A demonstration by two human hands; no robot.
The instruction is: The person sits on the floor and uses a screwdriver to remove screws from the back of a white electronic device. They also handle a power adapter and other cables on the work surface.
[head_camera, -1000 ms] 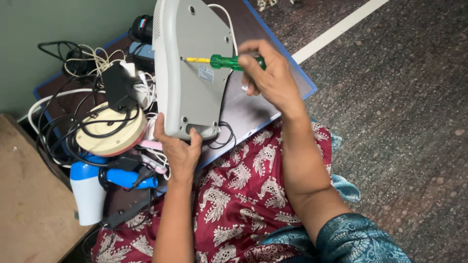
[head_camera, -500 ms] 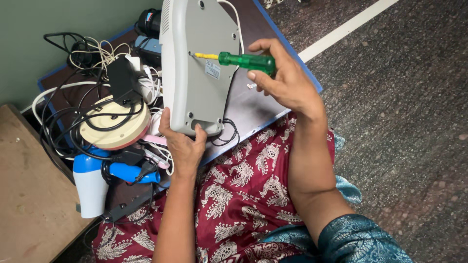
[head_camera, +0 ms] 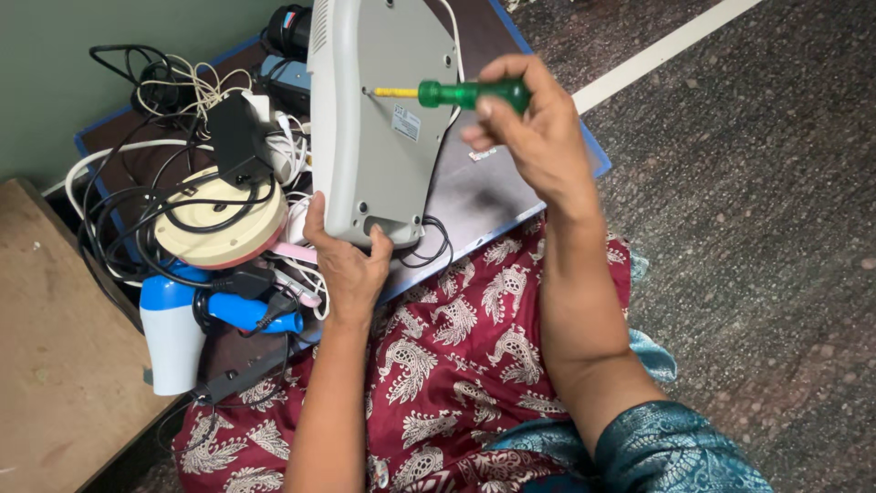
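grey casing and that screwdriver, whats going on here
A person sits on the floor holding a grey casing upright, the left hand gripping its bottom edge. The right hand holds a green screwdriver with its tip at a hole in the casing's back. Beside it on a board lie tangled cables and a blue-white hair dryer.
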